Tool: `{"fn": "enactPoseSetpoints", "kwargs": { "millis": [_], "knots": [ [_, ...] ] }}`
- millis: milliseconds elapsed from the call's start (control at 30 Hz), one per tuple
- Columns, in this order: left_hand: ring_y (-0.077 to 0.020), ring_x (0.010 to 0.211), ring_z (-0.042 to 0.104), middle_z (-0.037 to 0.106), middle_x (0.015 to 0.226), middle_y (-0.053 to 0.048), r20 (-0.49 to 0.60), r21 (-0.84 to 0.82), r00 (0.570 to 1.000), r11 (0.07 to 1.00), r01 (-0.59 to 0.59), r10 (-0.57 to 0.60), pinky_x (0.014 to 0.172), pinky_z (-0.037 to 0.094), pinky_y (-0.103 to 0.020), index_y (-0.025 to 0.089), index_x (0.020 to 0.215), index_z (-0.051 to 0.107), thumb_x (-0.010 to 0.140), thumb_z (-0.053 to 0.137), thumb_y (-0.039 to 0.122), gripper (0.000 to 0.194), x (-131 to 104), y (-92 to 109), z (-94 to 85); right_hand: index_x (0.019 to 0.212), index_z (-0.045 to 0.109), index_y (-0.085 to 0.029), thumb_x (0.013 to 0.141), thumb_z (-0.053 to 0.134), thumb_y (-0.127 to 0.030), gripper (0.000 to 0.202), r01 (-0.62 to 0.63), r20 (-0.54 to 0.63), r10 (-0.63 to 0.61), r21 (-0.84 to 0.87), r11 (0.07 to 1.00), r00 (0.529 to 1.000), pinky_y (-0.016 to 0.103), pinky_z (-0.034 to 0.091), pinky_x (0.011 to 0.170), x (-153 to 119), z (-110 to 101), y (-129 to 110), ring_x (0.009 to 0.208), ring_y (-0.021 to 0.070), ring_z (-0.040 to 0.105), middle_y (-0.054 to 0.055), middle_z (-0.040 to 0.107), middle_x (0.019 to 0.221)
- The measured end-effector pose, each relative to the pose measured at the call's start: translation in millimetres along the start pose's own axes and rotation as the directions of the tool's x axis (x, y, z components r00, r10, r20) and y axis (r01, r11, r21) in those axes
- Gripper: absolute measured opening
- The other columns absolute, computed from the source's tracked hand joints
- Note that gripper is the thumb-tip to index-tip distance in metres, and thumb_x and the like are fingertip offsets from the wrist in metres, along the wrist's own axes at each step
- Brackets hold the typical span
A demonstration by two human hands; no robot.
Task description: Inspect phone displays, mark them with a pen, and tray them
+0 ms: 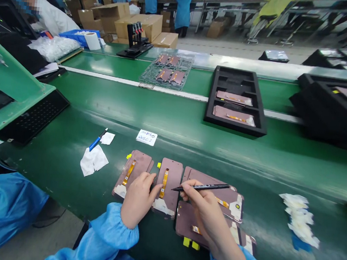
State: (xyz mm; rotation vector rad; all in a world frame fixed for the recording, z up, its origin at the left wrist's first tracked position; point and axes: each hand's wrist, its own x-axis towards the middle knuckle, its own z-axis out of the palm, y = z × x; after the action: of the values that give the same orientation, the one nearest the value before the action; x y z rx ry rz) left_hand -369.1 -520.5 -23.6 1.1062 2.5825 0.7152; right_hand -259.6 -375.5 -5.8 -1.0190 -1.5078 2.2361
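Lying at the left of the green table (67, 152), a black keyboard (34, 114) comes first, then white paper scraps (94, 161) with a blue pen (98, 140) beside them. Next is the left panel (140, 161), pinkish-brown with an orange ribbon strip and a yellow tab. The left hand (139, 198) rests over its right side, fingers bent and loosely spread, grasping nothing, its thumb at the left edge of the middle panel (173, 175). A handwritten card (146, 137) lies beyond them. Over the middle panel is the tip of a black pen (207, 187), gripped by the right hand (204, 208); whether the tip touches, I cannot tell. Under and around that hand, more panels (185, 219) lie sideways, some overlapping. Farther back sits a black tray (237, 75) holding similar panels, and crumpled white tissue (299, 211) lies at far right.
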Motion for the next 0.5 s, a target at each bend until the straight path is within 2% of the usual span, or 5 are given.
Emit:
{"fn": "enactPoseSetpoints", "kwargs": {
  "millis": [100,200,300,367,500],
  "knots": [
    [-0.0228,0.096,0.061,0.059,0.101,-0.007,0.043,0.116,0.998,0.992,-0.051,0.047,0.077,0.054,-0.036,0.018,0.124,0.052,0.093,0.05,0.03,0.033,-6,6,5.7,0.067,0.062,-0.019,0.063,0.078,-0.053,0.038,-0.028,0.028,0.027,0.048,0.998,0.999,0.028,0.041,0.061,-1,9,1,0.063,0.0163,0.05,0.001,0.056,0.062],
    [-0.0245,0.103,0.058,0.057,0.108,-0.009,0.001,0.073,0.998,0.996,-0.056,0.056,0.081,0.054,-0.039,0.018,0.134,0.045,0.093,0.052,0.03,0.043,-12,7,10.8,0.067,0.062,-0.018,0.063,0.079,-0.051,0.037,-0.036,0.045,0.033,0.084,0.996,0.998,0.027,0.041,0.062,-2,11,3,0.063,0.0152,0.05,0.0,0.056,0.063],
    [-0.0235,0.105,0.058,0.059,0.11,-0.01,-0.026,-0.118,0.999,0.992,-0.039,0.036,0.089,0.052,-0.041,0.019,0.135,0.047,0.094,0.049,0.027,0.042,-13,7,13.1,0.068,0.063,-0.018,0.065,0.079,-0.05,0.036,-0.034,0.049,0.029,0.106,0.994,0.998,0.026,0.04,0.062,-1,8,4,0.064,0.015,0.05,0.0,0.057,0.064],
    [-0.0219,0.097,0.062,0.064,0.104,-0.008,0.021,-0.292,0.999,0.956,0.035,-0.03,0.088,0.052,-0.04,0.02,0.133,0.051,0.092,0.049,0.024,0.041,-9,6,12.0,0.069,0.064,-0.018,0.066,0.079,-0.05,0.035,-0.038,0.051,0.032,0.117,0.992,0.998,0.026,0.04,0.062,-1,5,4,0.064,0.0151,0.05,0.001,0.057,0.064],
    [-0.0198,0.082,0.066,0.07,0.092,-0.005,0.162,-0.588,0.967,0.768,0.255,-0.197,0.079,0.055,-0.035,0.016,0.125,0.059,0.086,0.056,0.027,0.041,-1,-1,-1.4,0.07,0.064,-0.018,0.066,0.08,-0.048,0.035,-0.006,0.008,0.005,0.135,0.991,1.0,0.025,0.041,0.06,-5,-6,-2,0.064,0.0143,0.05,0.001,0.056,0.067]
  ]
}}
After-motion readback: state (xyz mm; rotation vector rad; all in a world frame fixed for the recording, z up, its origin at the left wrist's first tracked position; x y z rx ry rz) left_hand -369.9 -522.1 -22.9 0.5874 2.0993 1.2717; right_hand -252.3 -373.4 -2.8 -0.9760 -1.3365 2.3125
